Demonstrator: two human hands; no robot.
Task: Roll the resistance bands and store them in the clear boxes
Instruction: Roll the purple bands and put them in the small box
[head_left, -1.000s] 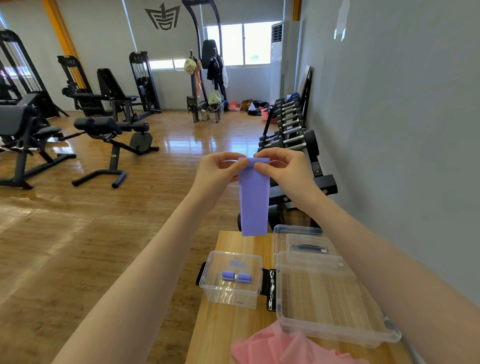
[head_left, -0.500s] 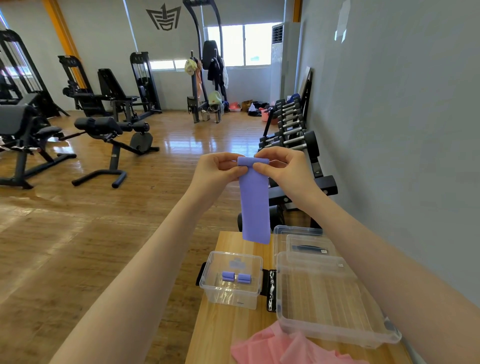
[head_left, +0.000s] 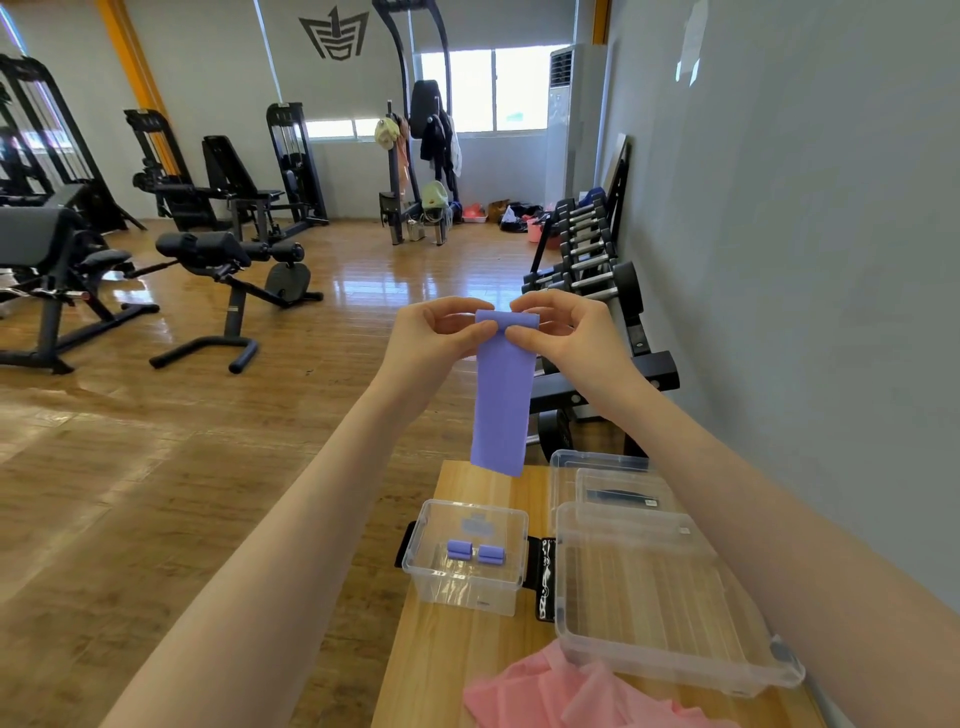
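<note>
A purple resistance band (head_left: 503, 405) hangs in the air above the wooden table (head_left: 467, 644). Its top end is wound into a small roll. My left hand (head_left: 436, 338) pinches the left end of that roll and my right hand (head_left: 563, 332) pinches the right end. The loose tail drops to just above the table's far edge. Below, a small clear box (head_left: 431, 571) holds two rolled purple bands (head_left: 475, 552). A pile of pink bands (head_left: 576, 696) lies at the table's near edge.
A large shallow clear box (head_left: 665, 654) lies right of the small one, with another clear box (head_left: 566, 467) behind it. A dumbbell rack (head_left: 587, 260) stands along the grey wall on the right. Gym benches and machines occupy the wooden floor to the left.
The roll at the band's top has grown and the hanging tail has become shorter, its lower end rising. Both hands stay at about the same height.
</note>
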